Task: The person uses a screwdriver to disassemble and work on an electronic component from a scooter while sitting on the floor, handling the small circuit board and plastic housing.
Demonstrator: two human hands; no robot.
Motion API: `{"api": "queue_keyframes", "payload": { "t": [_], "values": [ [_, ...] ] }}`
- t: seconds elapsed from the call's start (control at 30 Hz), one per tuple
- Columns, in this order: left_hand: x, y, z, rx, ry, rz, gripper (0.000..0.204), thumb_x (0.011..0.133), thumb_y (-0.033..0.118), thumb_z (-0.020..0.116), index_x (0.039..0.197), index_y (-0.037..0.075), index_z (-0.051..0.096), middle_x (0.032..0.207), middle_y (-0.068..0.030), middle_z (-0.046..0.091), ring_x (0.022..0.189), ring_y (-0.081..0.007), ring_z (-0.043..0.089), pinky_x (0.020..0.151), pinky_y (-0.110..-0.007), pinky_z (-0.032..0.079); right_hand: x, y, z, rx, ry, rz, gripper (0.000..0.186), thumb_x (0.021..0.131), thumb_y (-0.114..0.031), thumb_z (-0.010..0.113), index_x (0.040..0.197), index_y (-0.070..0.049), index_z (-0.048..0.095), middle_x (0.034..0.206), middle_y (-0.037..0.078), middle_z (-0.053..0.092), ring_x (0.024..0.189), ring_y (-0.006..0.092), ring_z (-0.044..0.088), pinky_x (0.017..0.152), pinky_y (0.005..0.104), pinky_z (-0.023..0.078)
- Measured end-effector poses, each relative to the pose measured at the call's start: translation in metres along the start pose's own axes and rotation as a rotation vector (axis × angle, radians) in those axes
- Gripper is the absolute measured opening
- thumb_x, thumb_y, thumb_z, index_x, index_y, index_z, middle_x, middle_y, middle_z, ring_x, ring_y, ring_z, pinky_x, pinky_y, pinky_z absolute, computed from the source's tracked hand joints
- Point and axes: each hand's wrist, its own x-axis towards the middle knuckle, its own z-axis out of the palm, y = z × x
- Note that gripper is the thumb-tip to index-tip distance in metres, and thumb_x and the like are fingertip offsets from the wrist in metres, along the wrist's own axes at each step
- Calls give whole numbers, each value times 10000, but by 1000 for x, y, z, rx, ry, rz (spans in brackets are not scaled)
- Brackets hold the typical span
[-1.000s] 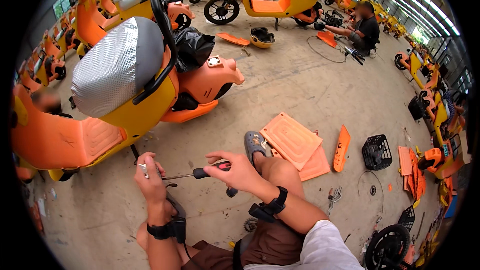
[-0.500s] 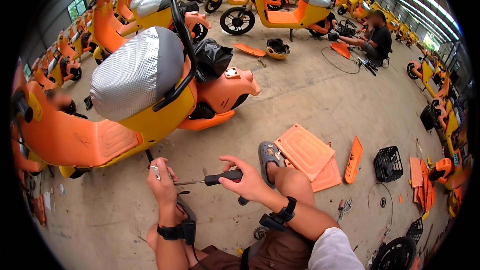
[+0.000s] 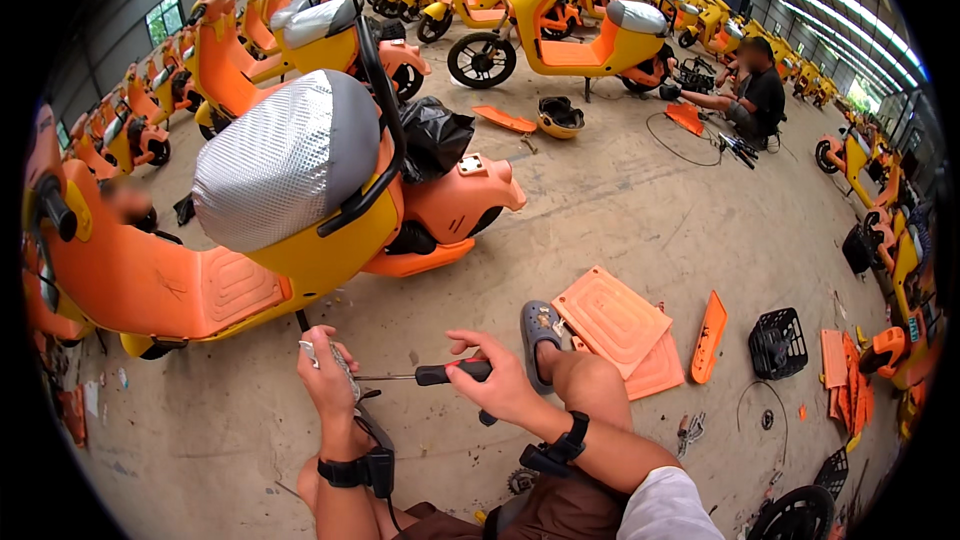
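My right hand point(image 3: 500, 385) grips the black-and-red handle of a screwdriver point(image 3: 440, 374), whose thin shaft points left. Its tip meets a small grey metal part point(image 3: 335, 358) pinched in my left hand point(image 3: 328, 385). Both hands are held low in front of me, just below the orange footboard of a yellow and orange scooter point(image 3: 250, 250) with a silver-covered seat. My right knee and a grey clog point(image 3: 538, 328) are just right of the hands.
Orange flat panels point(image 3: 615, 325) and a narrow orange trim piece point(image 3: 708, 336) lie on the concrete to the right, with a black basket point(image 3: 778, 342) beyond. A seated person point(image 3: 745, 95) works at the far right. Rows of scooters point(image 3: 560, 20) line the back and left.
The view has shifted down and right, so the scooter sits higher in the frame. My hands stay together, screwdriver still against the small part, with the right hand's fingers shifting on the handle.
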Motion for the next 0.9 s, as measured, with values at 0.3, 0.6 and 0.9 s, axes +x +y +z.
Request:
{"api": "queue_keyframes", "payload": {
  "t": [0.3, 0.6, 0.9],
  "values": [
    [-1, -4, -2, 6, -6, 17, 350, 1016, 362, 440, 960, 37, 556, 602, -28, 495, 499, -97, 476, 473, -238, 403, 1, -5, 1, 2, 51, -88, 358, 887, -127, 647, 1232, -57, 582, 933, 74, 627, 800, 154, 626, 748, 270, 503],
    [0, -2, -3, 15, 2, 9, 397, 1013, 420, 431, 963, 46, 553, 606, -30, 510, 478, -98, 489, 457, -243, 449, 4, 12, 2, 213, -38, 95, 315, 890, -111, 650, 1200, -66, 611, 1017, 78, 604, 819, 159, 641, 757, 282, 518],
    [2, -5, -3, 7, -10, 7, 404, 1012, 436, 427, 953, 55, 548, 612, -34, 517, 476, -99, 490, 457, -235, 447, 1, -12, -1, 52, 14, -57, 366, 875, -90, 667, 1231, -63, 588, 996, 43, 595, 820, 100, 580, 738, 241, 488]
  ]
}}
